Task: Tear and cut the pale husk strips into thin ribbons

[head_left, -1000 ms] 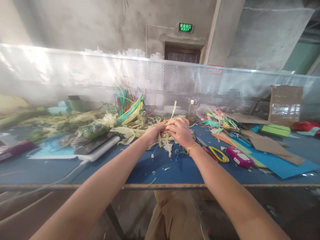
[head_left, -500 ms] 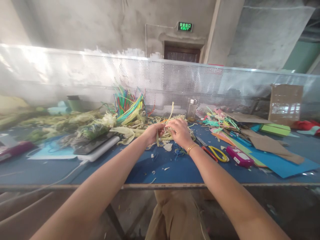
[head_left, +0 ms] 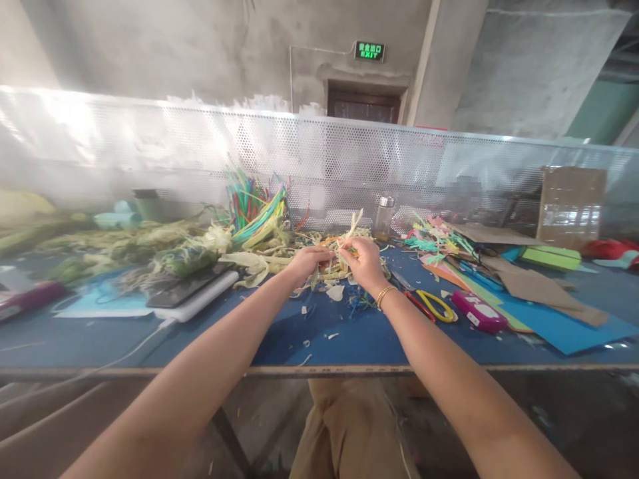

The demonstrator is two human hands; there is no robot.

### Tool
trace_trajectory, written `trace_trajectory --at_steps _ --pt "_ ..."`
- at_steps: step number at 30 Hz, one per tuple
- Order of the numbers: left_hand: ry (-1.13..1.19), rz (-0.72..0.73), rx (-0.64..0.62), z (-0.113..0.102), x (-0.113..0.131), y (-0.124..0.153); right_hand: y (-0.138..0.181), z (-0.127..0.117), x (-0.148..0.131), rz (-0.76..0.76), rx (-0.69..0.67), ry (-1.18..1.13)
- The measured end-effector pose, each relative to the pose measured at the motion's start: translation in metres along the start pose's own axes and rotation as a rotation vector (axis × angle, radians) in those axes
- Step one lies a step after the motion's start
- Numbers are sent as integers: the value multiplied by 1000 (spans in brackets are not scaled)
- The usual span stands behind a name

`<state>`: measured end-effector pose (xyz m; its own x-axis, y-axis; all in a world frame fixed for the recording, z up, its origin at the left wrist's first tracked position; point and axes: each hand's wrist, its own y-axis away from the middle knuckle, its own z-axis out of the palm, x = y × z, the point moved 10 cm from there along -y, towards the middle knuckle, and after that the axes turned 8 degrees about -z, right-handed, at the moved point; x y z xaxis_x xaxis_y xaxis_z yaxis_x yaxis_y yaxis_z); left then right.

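Observation:
Over a pile of pale yellow-green corn husk strips [head_left: 279,256], my two hands work close together near the middle of the table. My right hand [head_left: 366,263] is closed in a pinch on a pale husk strip [head_left: 356,221], whose end sticks up above the fingers. To its left, my left hand [head_left: 310,262] has its fingers curled together at the husks; what lies between them is too small to make out. Husk scraps and a tangle of blue strands [head_left: 360,303] lie just below the hands.
On the right are yellow-handled scissors [head_left: 435,307], a purple device [head_left: 479,313] and coloured paper sheets [head_left: 564,326]. A glass bottle [head_left: 385,218] stands behind. Left lie a white power bank-like block [head_left: 200,299] with a cable and coloured pipe-like strands [head_left: 254,213]. A perforated screen [head_left: 309,159] backs the table.
My right hand has turned so its fingers pinch upright, and the upright strip has shifted right and tilted. My left hand has rolled over, knuckles more on top.

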<state>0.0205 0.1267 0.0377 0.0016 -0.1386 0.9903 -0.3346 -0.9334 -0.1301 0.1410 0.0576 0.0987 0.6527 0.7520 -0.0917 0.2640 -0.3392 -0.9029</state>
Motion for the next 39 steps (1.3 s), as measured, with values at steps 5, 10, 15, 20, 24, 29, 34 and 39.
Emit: trace_trajectory --at_steps 5,10,15,20,24,29,34,39 --pt "-239 93 -30 1 8 0 -3 1 -11 -41 -120 162" --pt "-335 187 -119 7 13 1 0 18 -4 -7 -237 119" --pt "-350 227 -157 14 19 5 6 21 12 110 -173 -47" --pt "-260 228 -131 12 21 6 10 22 24 207 -105 -163" --pt "-132 188 -95 6 18 5 11 17 31 266 -18 -215" --pt "-45 275 -96 5 23 5 10 11 32 291 52 -247" --pt "-196 376 16 2 27 4 10 10 32 287 93 -279" --pt "-410 513 126 3 42 13 9 9 29 274 100 -289"
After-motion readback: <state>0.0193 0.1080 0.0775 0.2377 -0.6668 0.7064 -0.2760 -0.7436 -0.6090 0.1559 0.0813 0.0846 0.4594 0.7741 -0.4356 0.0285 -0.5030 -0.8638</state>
